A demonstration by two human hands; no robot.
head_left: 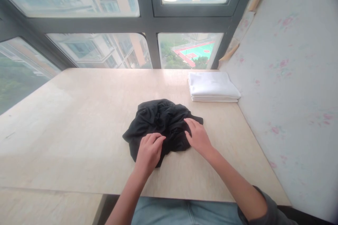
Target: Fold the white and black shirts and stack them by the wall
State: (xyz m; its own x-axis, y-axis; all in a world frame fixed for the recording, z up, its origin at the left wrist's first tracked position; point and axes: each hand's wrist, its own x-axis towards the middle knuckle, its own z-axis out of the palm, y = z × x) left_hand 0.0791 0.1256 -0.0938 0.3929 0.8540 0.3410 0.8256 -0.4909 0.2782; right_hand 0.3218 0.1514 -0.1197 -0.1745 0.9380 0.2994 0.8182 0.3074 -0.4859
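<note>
A crumpled black cloth (158,117) lies in a loose heap on the pale table (79,119); its folds hide what kind of piece it is. At its near left part, my left hand (150,147) is closed, with bent fingers and the thumb tip against the forefinger, on the cloth. Over the right side of the heap is my right hand (198,135), its fingers stretched out and the thumb held apart. Cloth shows in the gap between that thumb and the fingers.
A neat stack of folded white cloth (211,86) sits at the back right, beside the flower-patterned wall (295,95). Grey window frames (105,25) rise along the table's far edge. The table's front edge runs close to my body.
</note>
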